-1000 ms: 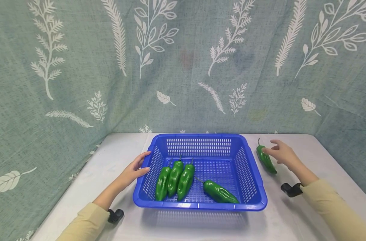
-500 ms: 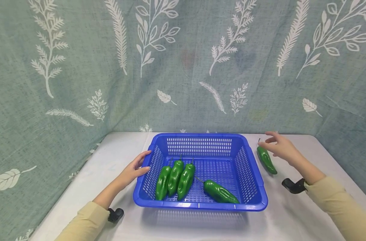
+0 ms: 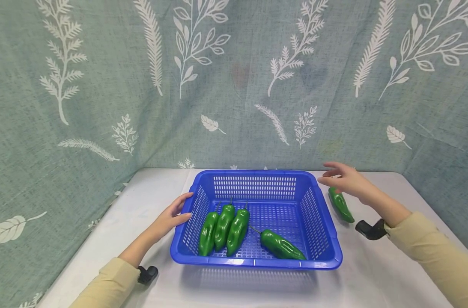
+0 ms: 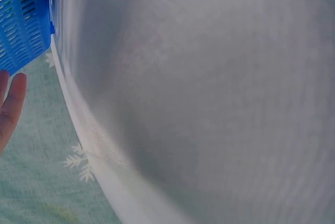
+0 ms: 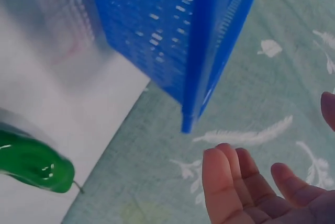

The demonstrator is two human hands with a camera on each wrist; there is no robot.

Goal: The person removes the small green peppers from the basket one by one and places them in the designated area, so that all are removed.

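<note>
A blue plastic basket [image 3: 253, 263] stands mid-table. Three green peppers [image 3: 224, 226] lie side by side at its left, stems pointing back; another green pepper [image 3: 281, 245] lies slanted at the front right inside. My left hand [image 3: 171, 217] rests on the basket's left rim, thumb and fingers extended; only its fingertips [image 4: 15, 90] show in the left wrist view. My right hand [image 3: 347, 182], fingers spread and holding nothing, is beside the back right corner of the basket. Partly behind that hand, one more green pepper [image 3: 342, 209] lies on the table, its stem end showing in the right wrist view.
A white cloth [image 3: 156, 184] covers the table. Right behind the table's back edge hangs a green leaf-patterned curtain [image 3: 234, 128]. Black wrist-worn devices [image 3: 148, 275] sit at both cuffs.
My right hand has risen off the pepper outside the basket and moved left and back toward the basket's corner. That pepper stays on the table, and the left hand holds its place.
</note>
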